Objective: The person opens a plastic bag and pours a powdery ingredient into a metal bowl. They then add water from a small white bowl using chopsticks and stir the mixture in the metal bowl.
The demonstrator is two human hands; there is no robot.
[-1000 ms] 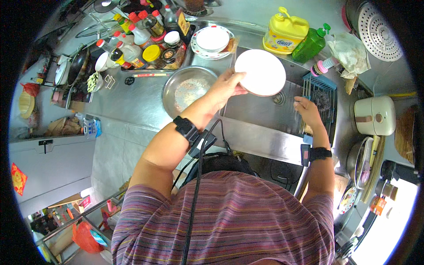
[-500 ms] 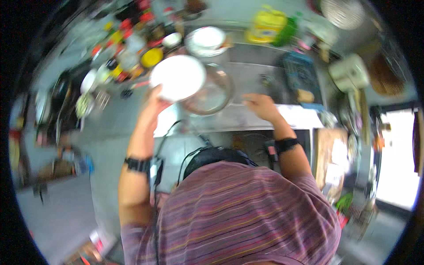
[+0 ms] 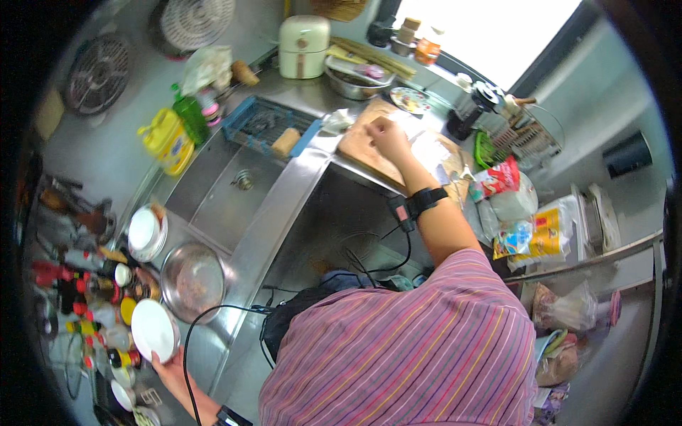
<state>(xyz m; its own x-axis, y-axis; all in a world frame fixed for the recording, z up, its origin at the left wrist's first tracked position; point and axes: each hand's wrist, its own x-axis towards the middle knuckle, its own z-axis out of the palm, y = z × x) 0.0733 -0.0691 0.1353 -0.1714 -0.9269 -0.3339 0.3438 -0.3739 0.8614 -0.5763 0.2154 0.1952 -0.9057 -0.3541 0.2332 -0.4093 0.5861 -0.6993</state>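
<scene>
Left hand (image 3: 169, 363) grips a white dish (image 3: 155, 329)! Right hand (image 3: 389, 138) curls near the left edge of the chopping board (image 3: 360, 149), its grip impossible to tell.

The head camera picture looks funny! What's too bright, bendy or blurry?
Head view: the window is glaring, washed out to white; head view: black corners curve around the picture, from the fisheye lens; head view: the bottles at the left look smeary, but the white dish in the left hand has a clear outline.
</scene>
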